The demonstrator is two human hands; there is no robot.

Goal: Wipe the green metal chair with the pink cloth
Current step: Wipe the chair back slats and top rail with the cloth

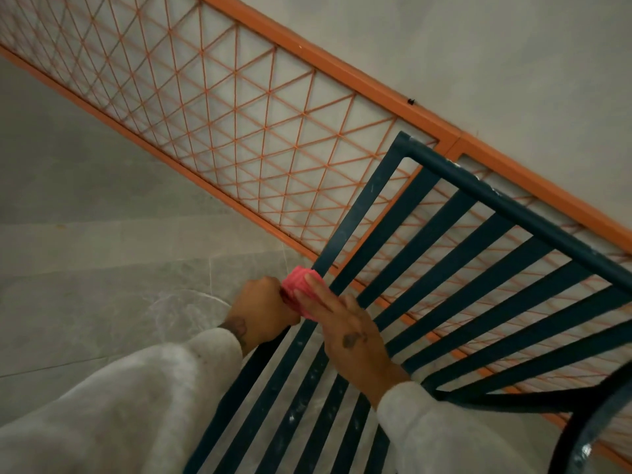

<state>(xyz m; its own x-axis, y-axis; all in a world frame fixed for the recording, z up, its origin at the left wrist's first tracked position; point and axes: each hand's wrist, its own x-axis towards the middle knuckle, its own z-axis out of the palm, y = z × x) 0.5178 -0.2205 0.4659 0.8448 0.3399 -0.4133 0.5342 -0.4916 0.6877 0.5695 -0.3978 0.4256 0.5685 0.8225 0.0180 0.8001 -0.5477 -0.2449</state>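
**A:** While that bunched pink cloth [298, 281] sits against the dark green metal chair [357, 206] with flat slats, which hand actually has it?

**B:** The left hand [263, 309]. It is curled into a tight fist at the cloth's left end. The fabric runs into that fist, so it grips the cloth there.

**A:** And the right hand [352, 336]?

**B:** Flat. Its fingers [316, 290] are straight and close together, laid over the cloth and pressing on it. None of them curls round it.

**A:** Where on the chair is this?

**B:** On the left side bar of the frame, about where the backrest slats meet the seat slats. The cloth sits on that bar, with one hand on either side of it. White specks dot the seat slats near the right wrist.

**A:** What's around the chair?

**B:** Behind the backrest stands an orange metal lattice railing [342, 72] with a diamond pattern, running diagonally across the view. Past it is a pale plaster wall [461, 46]. Grey stone floor tiles [102, 206] show to the left and through the slats. Both arms wear pale grey fleece sleeves [136, 405].
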